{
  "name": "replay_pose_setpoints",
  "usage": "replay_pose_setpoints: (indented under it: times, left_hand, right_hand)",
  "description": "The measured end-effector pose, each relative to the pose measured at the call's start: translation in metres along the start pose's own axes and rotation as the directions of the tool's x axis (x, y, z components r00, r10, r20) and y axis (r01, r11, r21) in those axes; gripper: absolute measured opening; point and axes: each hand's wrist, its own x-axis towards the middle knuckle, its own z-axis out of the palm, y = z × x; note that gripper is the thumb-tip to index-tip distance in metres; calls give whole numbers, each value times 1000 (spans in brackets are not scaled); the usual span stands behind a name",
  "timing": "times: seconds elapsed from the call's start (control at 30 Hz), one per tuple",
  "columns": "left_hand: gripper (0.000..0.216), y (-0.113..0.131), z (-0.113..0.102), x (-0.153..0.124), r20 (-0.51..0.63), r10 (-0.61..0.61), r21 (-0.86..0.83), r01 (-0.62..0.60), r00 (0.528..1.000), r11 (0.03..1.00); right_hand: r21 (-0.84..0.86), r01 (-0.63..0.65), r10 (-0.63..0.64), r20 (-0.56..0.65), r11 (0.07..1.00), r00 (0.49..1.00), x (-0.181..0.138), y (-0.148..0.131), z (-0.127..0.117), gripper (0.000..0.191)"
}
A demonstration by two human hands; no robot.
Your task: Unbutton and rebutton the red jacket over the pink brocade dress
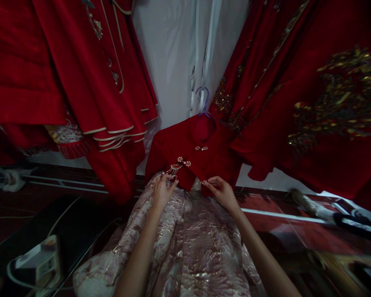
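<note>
A small red jacket [193,159] with pearl clasps hangs on a purple hanger [204,99] in front of a white wall. Below it spreads a pale pink and gold brocade skirt [185,243]. My left hand [162,190] pinches the jacket's lower left front edge, just under a tasselled brooch [174,168]. My right hand [221,191] grips the lower right front edge by a small clasp. Both forearms reach up over the skirt.
Red embroidered garments hang on the left [80,82] and right [312,103]. A white power strip [41,262] lies on a dark surface at lower left. Cables [3,177] lie at the far left. A dark red floor shows beyond the skirt.
</note>
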Motion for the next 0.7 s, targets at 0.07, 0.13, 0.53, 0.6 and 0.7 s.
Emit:
replay_pose_setpoints:
  times: [0.07, 0.13, 0.53, 0.6, 0.7]
  left_hand:
    - [22, -2, 4, 0, 48, -1, -102, 5, 999, 995]
    - [27, -4, 11, 0, 118, -11, -218, 37, 993, 975]
    - [16, 17, 32, 8, 120, -152, -236, 177, 981, 955]
    - [17, 17, 31, 8, 95, -180, -314, 201, 979, 928]
    - [17, 12, 34, 8, 94, -207, -490, 226, 974, 842]
  right_hand:
    - [8, 10, -10, -6, 1000, 1000, 0, 1, 2, 31]
    - [67, -22, 22, 8, 997, 1000, 1, 2, 5, 32]
    - [286, -137, 40, 319, 948, 947, 31, -29, 59, 34]
    - [189, -56, 5, 264, 980, 965, 30, -27, 66, 31]
    - [-72, 74, -70, 65, 995, 995, 27, -16, 71, 25]
